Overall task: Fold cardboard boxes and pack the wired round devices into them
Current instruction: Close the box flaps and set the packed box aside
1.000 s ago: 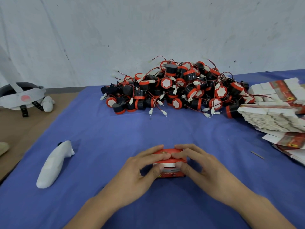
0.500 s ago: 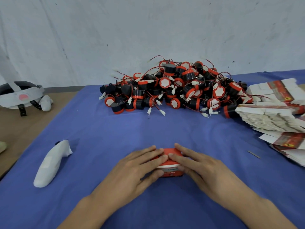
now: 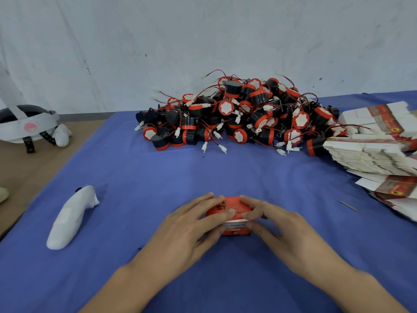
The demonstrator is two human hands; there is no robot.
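Together, the left hand (image 3: pixel 191 227) and right hand (image 3: pixel 279 229) clasp a red box (image 3: pixel 234 207) on blue cloth (image 3: pixel 225 172), fingers (image 3: pixel 214 216) over its top, thumbs pressing its front.

A blue cloth (image 3: pixel 225 172) covers most of the tabletop, leaving a bare brown strip (image 3: pixel 33 168) along the left edge. Against the far edge, right of the middle, sits a heap of black-and-red round devices (image 3: pixel 239 116), red wires and white plugs spilling forward. Touching the heap's right side, at the right edge, flat cartons (image 3: pixel 370 154) are stacked, and a few more (image 3: pixel 388 188) lie fanned out just nearer. A thin sliver (image 3: pixel 348 205) lies on the cloth beside those. A small red box (image 3: pixel 234 205) stands near the middle of the near edge. A white controller (image 3: pixel 70 219) lies towards the near left, and a white headset (image 3: pixel 24 125) rests on the brown strip at the far left.
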